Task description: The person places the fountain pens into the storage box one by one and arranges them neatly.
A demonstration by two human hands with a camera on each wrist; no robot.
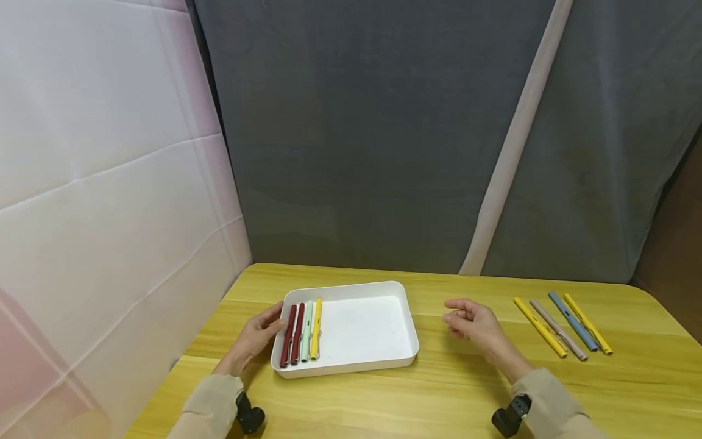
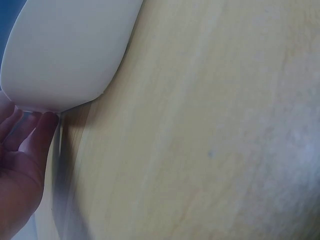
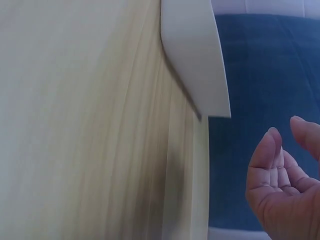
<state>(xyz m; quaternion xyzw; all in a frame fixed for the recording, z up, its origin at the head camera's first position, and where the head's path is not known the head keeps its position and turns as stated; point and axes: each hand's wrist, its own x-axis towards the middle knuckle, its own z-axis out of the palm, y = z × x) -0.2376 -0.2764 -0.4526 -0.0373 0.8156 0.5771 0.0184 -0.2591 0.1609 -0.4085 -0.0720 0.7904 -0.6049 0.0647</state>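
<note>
A shallow white tray (image 1: 367, 329) lies on the table, and my left hand (image 1: 256, 336) grips its left end, with the thumb over the rim. In the left wrist view the fingers (image 2: 42, 132) meet the tray's edge. Side by side in the tray's left part are two dark red pens (image 1: 297, 334), a mint green pen (image 1: 307, 332) and a yellow pen (image 1: 315, 329). My right hand (image 1: 476, 326) hovers right of the tray, fingers loosely bent and holding nothing; the right wrist view shows the thumb and fingers apart.
On the table's right side lie a yellow pen (image 1: 540, 327), a greyish-pink pen (image 1: 558, 330), a blue pen (image 1: 573, 322) and another yellow pen (image 1: 588, 323), roughly parallel. A dark grey curtain (image 1: 373, 134) hangs behind the wooden table (image 1: 460, 396); a pale cloth (image 1: 109, 213) stands at the left.
</note>
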